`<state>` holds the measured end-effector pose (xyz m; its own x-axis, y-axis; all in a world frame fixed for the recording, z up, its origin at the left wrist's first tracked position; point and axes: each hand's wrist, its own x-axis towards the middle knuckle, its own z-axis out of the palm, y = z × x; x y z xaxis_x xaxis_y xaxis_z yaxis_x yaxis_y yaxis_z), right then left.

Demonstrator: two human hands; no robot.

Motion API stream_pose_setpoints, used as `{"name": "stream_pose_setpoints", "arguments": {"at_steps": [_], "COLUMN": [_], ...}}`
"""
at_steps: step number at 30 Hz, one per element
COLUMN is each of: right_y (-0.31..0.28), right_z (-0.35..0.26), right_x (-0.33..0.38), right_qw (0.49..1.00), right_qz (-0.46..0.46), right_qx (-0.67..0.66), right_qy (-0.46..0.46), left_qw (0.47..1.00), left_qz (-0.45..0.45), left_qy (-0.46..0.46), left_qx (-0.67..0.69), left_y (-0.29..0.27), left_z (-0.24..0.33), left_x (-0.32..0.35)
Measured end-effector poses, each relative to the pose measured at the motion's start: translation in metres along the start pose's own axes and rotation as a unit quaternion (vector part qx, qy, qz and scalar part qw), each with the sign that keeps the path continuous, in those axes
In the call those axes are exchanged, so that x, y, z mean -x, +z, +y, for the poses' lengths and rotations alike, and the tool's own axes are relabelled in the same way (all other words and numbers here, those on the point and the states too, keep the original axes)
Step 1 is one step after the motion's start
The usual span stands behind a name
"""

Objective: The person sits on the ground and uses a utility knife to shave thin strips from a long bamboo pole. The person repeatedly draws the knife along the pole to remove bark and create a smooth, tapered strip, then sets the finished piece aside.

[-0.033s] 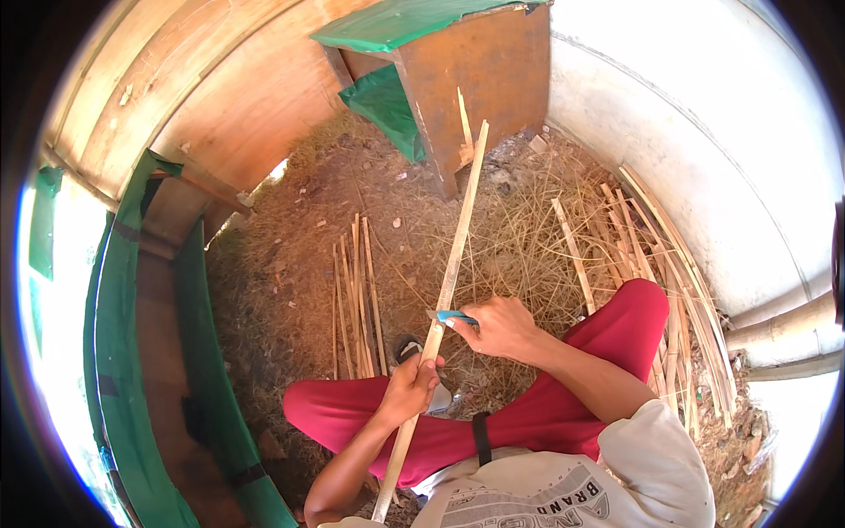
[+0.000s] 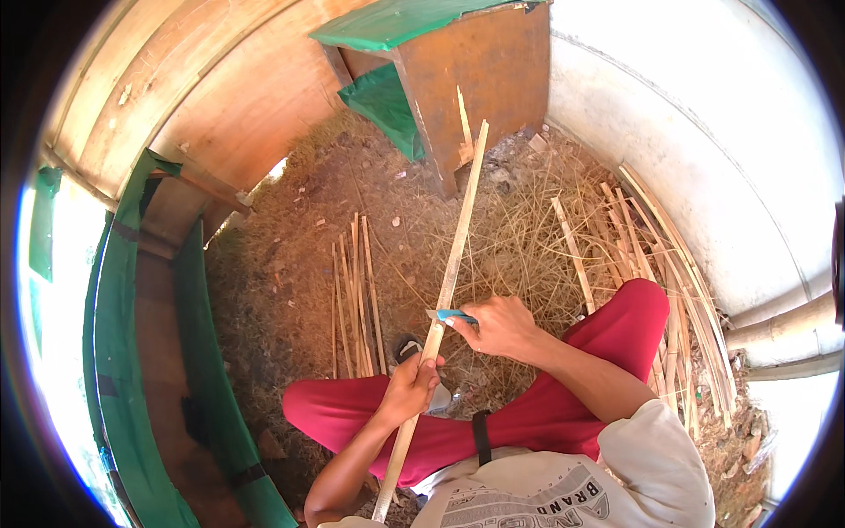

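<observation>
A long pale bamboo strip (image 2: pixel 460 233) slants from beside my lap up toward the brown cabinet. My left hand (image 2: pixel 410 389) is closed around its lower part, above my crossed legs. In my right hand (image 2: pixel 499 326) is a blue-handled utility knife (image 2: pixel 456 316), gripped with the fingers wrapped round the handle. Its short blade lies against the strip, a little above my left hand. The knife's far handle end is hidden inside my right hand.
Several bamboo strips (image 2: pixel 356 299) lie on the ground to the left, and a larger bundle (image 2: pixel 682 299) lies right, by the white wall. Thin shavings (image 2: pixel 519 255) cover the ground ahead. A brown cabinet (image 2: pixel 480 79) with green covering stands at the back; a green-edged wooden frame (image 2: pixel 154 352) stands left.
</observation>
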<state>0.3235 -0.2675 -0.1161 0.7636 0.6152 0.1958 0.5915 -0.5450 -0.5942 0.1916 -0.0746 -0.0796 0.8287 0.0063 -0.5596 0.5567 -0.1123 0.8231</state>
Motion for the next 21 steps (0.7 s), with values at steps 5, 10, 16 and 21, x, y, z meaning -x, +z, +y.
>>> {"name": "stream_pose_setpoints", "arguments": {"at_steps": [5, 10, 16, 21], "right_y": [-0.003, 0.002, 0.018, 0.022], "right_z": [0.002, 0.001, 0.006, 0.008], "right_x": [-0.005, -0.006, -0.01, -0.014], "right_qw": [1.0, 1.0, 0.999, 0.999], "right_qz": [-0.014, 0.01, 0.04, 0.01], "right_qx": [0.025, 0.011, 0.025, 0.046], "right_qy": [0.007, 0.006, -0.009, 0.014], "left_qw": [0.994, 0.993, 0.995, 0.99], "left_qz": [0.023, 0.036, 0.055, 0.068], "left_qy": [0.07, 0.055, 0.029, 0.056], "left_qx": [-0.079, -0.101, -0.081, -0.109], "left_y": [0.0, -0.005, -0.001, -0.003], "left_z": [-0.016, -0.007, -0.001, -0.013], "left_x": [-0.002, 0.01, 0.016, 0.016]}}
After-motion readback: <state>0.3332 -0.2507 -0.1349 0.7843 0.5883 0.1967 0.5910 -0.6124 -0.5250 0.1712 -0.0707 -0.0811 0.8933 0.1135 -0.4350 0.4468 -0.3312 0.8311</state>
